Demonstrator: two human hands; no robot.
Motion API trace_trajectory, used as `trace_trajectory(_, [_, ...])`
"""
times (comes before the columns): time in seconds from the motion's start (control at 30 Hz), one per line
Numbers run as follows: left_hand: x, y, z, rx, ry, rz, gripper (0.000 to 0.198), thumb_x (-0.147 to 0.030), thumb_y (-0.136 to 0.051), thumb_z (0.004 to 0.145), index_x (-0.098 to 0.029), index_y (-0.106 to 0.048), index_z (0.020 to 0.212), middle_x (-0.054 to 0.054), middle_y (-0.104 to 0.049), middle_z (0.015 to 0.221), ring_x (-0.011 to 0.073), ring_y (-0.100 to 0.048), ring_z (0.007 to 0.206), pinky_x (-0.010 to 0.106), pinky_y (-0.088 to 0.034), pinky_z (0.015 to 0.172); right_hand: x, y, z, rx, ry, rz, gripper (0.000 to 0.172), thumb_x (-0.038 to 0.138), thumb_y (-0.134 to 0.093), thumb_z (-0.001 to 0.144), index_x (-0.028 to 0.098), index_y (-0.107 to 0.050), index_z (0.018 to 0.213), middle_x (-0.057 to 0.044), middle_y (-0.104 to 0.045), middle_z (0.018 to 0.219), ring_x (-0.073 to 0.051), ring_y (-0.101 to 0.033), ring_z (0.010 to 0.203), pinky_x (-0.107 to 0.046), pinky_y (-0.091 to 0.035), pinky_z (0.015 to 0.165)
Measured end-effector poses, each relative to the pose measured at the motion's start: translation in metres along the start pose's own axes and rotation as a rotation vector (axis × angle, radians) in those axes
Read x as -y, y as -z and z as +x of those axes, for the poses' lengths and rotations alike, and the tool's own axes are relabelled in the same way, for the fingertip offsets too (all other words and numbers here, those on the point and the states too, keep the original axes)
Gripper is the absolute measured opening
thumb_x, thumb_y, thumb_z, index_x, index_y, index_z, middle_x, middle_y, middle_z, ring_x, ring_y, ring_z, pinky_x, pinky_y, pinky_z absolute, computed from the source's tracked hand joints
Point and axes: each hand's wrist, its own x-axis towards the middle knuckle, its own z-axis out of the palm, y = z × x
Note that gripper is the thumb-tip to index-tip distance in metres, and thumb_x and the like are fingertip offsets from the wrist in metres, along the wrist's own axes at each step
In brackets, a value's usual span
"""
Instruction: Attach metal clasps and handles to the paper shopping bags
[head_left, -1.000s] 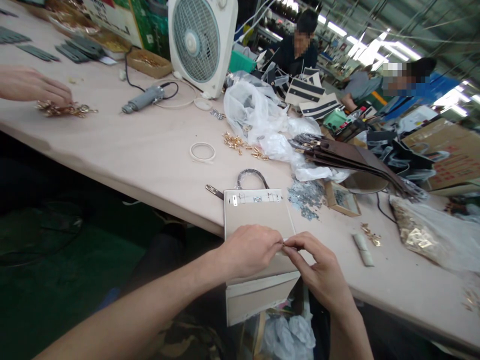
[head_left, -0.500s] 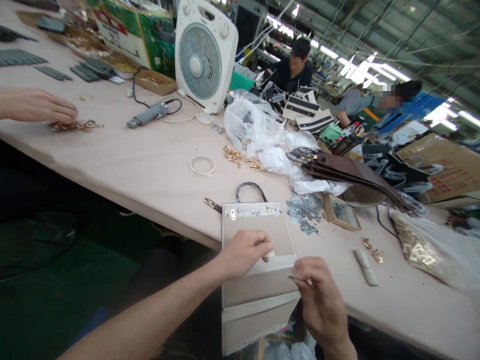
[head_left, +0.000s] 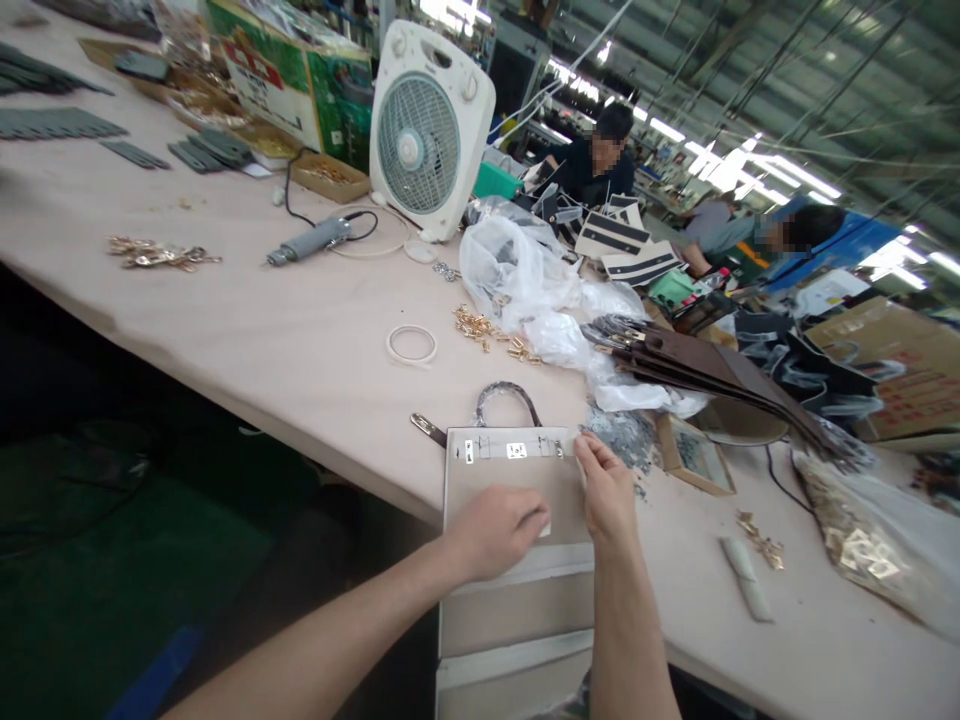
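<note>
A beige bag (head_left: pixel 510 600) lies flat on the table's near edge, its dark handle (head_left: pixel 507 393) pointing away from me. My left hand (head_left: pixel 495 530) rests curled on the bag's front panel, fingers pressing a small flap. My right hand (head_left: pixel 609 490) reaches to the bag's top right corner, fingertips pinched at the strip of small metal fittings (head_left: pixel 516 450). What the fingers hold, if anything, is too small to make out.
Silver parts (head_left: pixel 626 435) and a small cardboard tray (head_left: pixel 694 455) lie right of the bag. Gold fittings (head_left: pixel 487 330), a tape ring (head_left: pixel 411 344), plastic bags (head_left: pixel 525 270), brown straps (head_left: pixel 697 360), a fan (head_left: pixel 429 130) and a grey tool (head_left: pixel 309 241) sit further off. Two people work at the far side.
My right hand moved from the bag's lower right up to its top right corner. My left hand stayed on the panel. Another person's hand at the far left is gone from view.
</note>
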Motion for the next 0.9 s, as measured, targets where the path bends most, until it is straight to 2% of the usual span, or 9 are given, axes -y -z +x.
trace_trajectory(0.2, [0.000,0.003,-0.001,-0.016,-0.025,-0.018,0.019,-0.023,-0.055,0.101,-0.020,-0.072,0.093,0.001,-0.075,0.090,0.0175,-0.068,0.083,0.026,-0.046,0.076,-0.008,-0.014,-0.003,-0.054,-0.084,0.011,0.040,0.052,-0.081,0.079,0.016,-0.083,0.095,-0.016,-0.068,0.137,-0.033,-0.057,0.134,-0.046,-0.034,0.119])
trace_trajectory(0.67, [-0.001,0.004,-0.003,-0.022,-0.054,-0.025,0.020,-0.023,-0.053,0.102,-0.019,-0.071,0.093,0.001,-0.074,0.089,0.0172,-0.067,0.082,0.025,-0.045,0.076,-0.016,-0.017,-0.009,-0.088,-0.056,0.040,0.036,0.049,-0.082,0.079,0.017,-0.083,0.095,-0.015,-0.067,0.138,-0.032,-0.058,0.133,-0.048,-0.034,0.120])
trace_trajectory(0.9, [0.004,0.001,-0.003,-0.018,-0.078,0.008,0.019,-0.024,-0.054,0.103,-0.019,-0.071,0.094,0.001,-0.073,0.089,0.0167,-0.067,0.083,0.025,-0.045,0.077,-0.008,-0.020,-0.012,-0.102,-0.032,-0.029,0.037,0.051,-0.081,0.079,0.017,-0.084,0.093,-0.015,-0.068,0.136,-0.032,-0.059,0.131,-0.047,-0.036,0.119])
